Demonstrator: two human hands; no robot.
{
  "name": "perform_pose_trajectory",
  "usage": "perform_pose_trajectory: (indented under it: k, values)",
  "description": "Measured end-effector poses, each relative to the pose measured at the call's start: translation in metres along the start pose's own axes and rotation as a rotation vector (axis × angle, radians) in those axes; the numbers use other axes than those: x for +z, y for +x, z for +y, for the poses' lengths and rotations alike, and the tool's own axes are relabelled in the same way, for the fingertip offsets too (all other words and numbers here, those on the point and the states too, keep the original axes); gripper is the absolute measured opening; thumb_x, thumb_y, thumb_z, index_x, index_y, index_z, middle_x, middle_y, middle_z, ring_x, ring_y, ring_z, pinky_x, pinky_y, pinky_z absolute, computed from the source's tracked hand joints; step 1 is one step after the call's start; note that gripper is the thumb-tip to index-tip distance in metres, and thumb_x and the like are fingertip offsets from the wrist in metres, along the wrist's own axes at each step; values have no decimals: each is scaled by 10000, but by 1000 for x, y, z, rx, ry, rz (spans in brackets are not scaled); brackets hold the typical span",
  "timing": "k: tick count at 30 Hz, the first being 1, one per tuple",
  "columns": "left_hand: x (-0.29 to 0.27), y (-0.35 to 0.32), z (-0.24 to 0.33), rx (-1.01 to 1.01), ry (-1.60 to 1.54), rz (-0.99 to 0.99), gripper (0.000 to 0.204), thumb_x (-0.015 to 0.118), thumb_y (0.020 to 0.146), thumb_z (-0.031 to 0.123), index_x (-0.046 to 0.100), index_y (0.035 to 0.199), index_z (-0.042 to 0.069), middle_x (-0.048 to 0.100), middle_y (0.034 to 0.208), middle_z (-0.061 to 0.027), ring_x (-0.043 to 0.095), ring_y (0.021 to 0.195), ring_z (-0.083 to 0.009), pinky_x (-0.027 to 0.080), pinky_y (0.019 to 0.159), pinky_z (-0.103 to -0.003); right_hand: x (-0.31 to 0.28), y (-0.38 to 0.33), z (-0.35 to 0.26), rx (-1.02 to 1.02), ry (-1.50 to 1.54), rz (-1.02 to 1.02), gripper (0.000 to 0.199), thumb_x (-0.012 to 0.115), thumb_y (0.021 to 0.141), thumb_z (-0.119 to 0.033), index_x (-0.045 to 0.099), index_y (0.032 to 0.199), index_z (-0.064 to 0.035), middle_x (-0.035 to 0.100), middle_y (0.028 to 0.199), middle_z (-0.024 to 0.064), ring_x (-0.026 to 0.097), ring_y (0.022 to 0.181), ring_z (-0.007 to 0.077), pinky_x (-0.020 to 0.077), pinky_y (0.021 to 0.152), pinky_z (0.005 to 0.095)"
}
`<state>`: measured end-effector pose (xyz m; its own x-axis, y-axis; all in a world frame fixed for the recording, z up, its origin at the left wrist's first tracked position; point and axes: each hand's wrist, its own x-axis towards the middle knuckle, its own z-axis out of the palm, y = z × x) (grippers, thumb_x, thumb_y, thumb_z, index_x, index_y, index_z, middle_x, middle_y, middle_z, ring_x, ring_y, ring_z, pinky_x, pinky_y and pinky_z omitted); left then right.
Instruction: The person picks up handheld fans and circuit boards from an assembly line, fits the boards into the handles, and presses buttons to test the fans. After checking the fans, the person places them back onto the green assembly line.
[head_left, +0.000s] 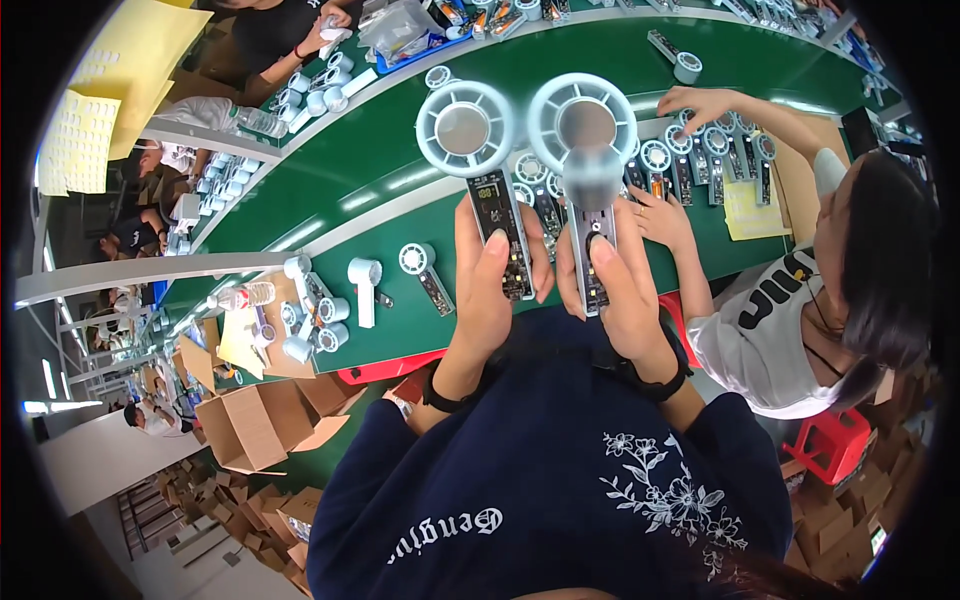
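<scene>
My left hand [482, 280] is wrapped round the handle of a light-blue handheld fan [489, 200], its thumb lying on the bare circuit board. A small lit display shows near the top of that board. My right hand [622, 285] grips a second handheld fan [589, 222] the same way, thumb on the board. Both fans stand upright side by side above the green bench, round heads pointing away from me. The right fan's lower head is blurred. Left of my hands, another fan [428, 277] with its board exposed lies on the bench.
At my right a co-worker's hands [664, 218] reach among several open fans [712, 150]. Further left on the green bench [400, 335] lie a white fan [365, 290], a fan cluster [318, 315] and a plastic bottle [243, 295]. An open cardboard box [250, 430] stands below; a red stool [832, 445] is at right.
</scene>
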<state>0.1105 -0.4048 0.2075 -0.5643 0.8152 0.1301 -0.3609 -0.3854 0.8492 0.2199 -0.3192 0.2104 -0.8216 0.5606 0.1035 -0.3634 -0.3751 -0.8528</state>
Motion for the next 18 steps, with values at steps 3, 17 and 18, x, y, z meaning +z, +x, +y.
perform_pose_trajectory:
  k: [3,17,18]
  values:
    - [-3,-4,0,9,21,-11,436,419,937,275,257,1249,17,491,967,-154,520,575,-145,423,422,-247,-2,-1,1,28,18,-6,464,374,953,-271,279,1285,40,509,797,112,430,467,109,347,427,211]
    - [-5,-12,-5,37,95,56,489,402,948,257,216,1322,1,500,967,-137,516,573,-130,405,455,-222,10,-2,10,-5,-55,15,438,378,947,-239,291,1262,51,515,817,121,463,504,125,372,457,219]
    - [-4,-11,-5,30,86,59,481,399,950,255,221,1317,0,500,963,-135,514,571,-128,405,453,-223,9,-1,11,-5,-56,18,438,378,947,-239,291,1262,51,515,817,121,463,504,125,372,457,219]
